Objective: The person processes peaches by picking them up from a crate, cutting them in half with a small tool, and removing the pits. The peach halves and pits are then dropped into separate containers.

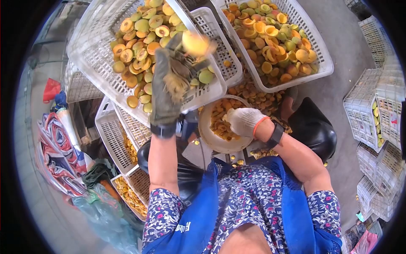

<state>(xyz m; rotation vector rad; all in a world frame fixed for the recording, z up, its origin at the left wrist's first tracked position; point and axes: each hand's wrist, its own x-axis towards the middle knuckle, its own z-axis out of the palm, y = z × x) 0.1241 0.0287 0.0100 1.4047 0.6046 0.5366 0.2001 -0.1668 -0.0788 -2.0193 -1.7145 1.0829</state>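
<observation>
My left hand [170,82], in a worn dark glove, reaches over a white crate [95,51] of halved and whole yellow-green peaches. At its fingertips is a motion-blurred orange-yellow peach half [195,43], with smeared fingers on both sides. My right hand [245,121], in a white knitted glove, is curled at the rim of a round pale bowl [207,137]. Brown-orange pieces like peach stones [223,127] lie inside the bowl. The right fingers point down into it, and whatever they hold is hidden.
Another white crate [325,67] of peach halves stands ahead right. More brown-orange pieces [262,97] lie behind the bowl. Crates with orange pieces [129,194] sit at left, beside striped sheeting [59,148]. Stacked crates [359,110] line the right. My dark boot [313,127] is beside the bowl.
</observation>
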